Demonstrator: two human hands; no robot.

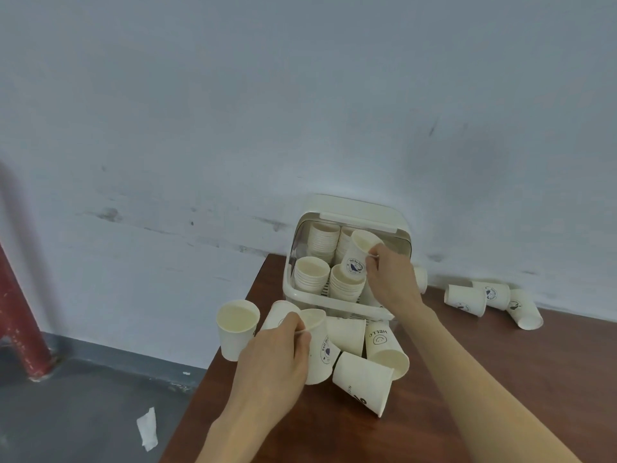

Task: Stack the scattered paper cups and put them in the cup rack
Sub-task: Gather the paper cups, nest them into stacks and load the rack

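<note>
A cream cup rack (334, 304) with its lid tipped back stands at the table's back left and holds several stacks of paper cups (312, 272). My right hand (387, 279) pinches the rim of a printed cup (359, 253) over the stack at the rack's front middle. In front of the rack, my left hand (277, 359) grips another printed cup (319, 349) by its rim. An upright cup (237, 329) stands at the table's left corner. Loose cups (384, 349) lie on their sides just right of my left hand.
Three more cups (467, 300) lie on their sides against the wall at the right. The brown table (500, 362) ends at a left edge, with grey floor below. A scrap of white paper (147, 427) lies on the floor, and a red post (20, 312) stands at far left.
</note>
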